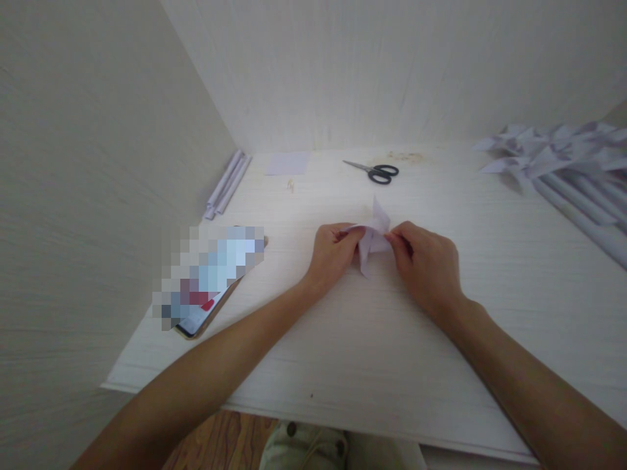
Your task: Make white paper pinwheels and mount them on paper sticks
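Note:
A small piece of pale lilac paper [373,236], partly folded with pointed flaps, is held just above the white table [372,352] near its middle. My left hand [333,254] pinches its left side with fingers curled. On the paper's right side, my right hand [425,264] grips it between thumb and fingertips. Both forearms reach in from the near edge.
Black-handled scissors [375,171] lie at the back centre. A flat lilac paper square [288,163] and rolled paper tubes [226,185] sit at the back left. A phone [208,307] lies on the left. Finished paper pinwheels on tubes [563,160] are piled at the right. Walls enclose left and back.

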The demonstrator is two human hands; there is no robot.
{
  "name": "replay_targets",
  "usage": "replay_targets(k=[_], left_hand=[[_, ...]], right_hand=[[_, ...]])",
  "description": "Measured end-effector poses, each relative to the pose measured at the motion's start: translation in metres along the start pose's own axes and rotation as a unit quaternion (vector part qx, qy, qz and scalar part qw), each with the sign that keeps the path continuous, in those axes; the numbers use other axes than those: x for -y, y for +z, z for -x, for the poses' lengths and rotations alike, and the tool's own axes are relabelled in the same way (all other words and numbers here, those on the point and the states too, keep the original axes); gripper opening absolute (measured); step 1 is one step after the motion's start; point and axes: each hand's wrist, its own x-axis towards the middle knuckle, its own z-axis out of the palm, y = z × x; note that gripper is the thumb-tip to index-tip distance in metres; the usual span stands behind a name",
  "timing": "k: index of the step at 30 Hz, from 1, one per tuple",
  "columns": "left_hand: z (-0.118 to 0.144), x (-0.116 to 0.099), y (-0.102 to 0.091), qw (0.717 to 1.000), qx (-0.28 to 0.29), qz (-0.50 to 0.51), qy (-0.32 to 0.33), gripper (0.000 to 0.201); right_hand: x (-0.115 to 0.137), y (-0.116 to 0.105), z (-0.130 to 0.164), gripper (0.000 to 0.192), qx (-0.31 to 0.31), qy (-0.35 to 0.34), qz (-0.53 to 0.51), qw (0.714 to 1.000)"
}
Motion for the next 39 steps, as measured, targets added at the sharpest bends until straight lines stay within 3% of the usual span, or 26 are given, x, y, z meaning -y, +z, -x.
replay_targets(k=[8, 16, 23, 39], left_hand=[[-0.001, 0.0017, -0.0021, 0.997, 0.037, -0.017, 0.058, 0.02], [-0.0012, 0.0019, -0.0046, 0.992, 0.002, -0.105, 0.07, 0.019], [-0.0023, 0.004, -0.0046, 0.993, -0.011, -0.094, 0.076, 0.016], [-0.0042, 0.0084, -0.0063, 0.988, 0.002, -0.129, 0.08, 0.021]], right_hand=[[-0.0012, 0.0004, -0.0006, 0.023, 0.007, 0.008, -0.016, 1.0], [-0.0044, 0.0017, -0.0017, 0.021, -0.001, 0.021, -0.082, 0.996], [-0.0033, -0.0011, -0.0033, 0.018, 0.027, 0.006, -0.141, 0.99], [-0.0041, -0.0004, -0.0028, 0.018, 0.019, -0.041, -0.114, 0.992]])
